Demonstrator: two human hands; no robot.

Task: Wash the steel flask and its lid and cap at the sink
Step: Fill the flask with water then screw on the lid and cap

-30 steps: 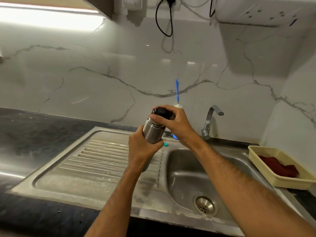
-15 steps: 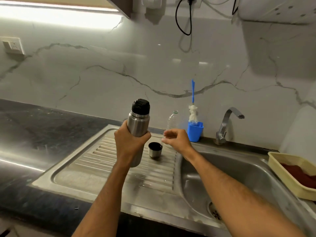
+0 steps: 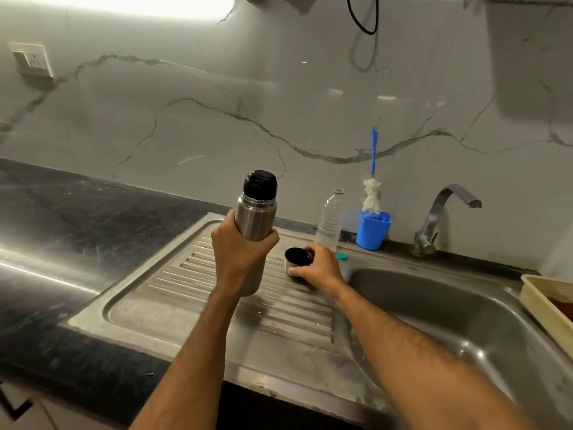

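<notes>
Head view, flask: one cylindrical steel flask (image 3: pixel 255 221), black lid (image 3: pixel 259 184) on, upright above ribbed drainboard (image 3: pixel 173 293).
Left hand (image 3: pixel 242 252): wrapped round flask body.
Right hand (image 3: pixel 316 268): fingers curled round one small steel cap (image 3: pixel 297 259) standing on drainboard near basin edge (image 3: pixel 344 293).
Counts: one clear plastic bottle (image 3: pixel 329 221), one blue cup (image 3: pixel 373 230).

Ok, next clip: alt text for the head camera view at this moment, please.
A person's left hand holds a steel flask with its black lid on, upright above the sink's draining board, while the right hand grips the cap standing on the board. Behind stand a plastic bottle and a blue cup.
</notes>
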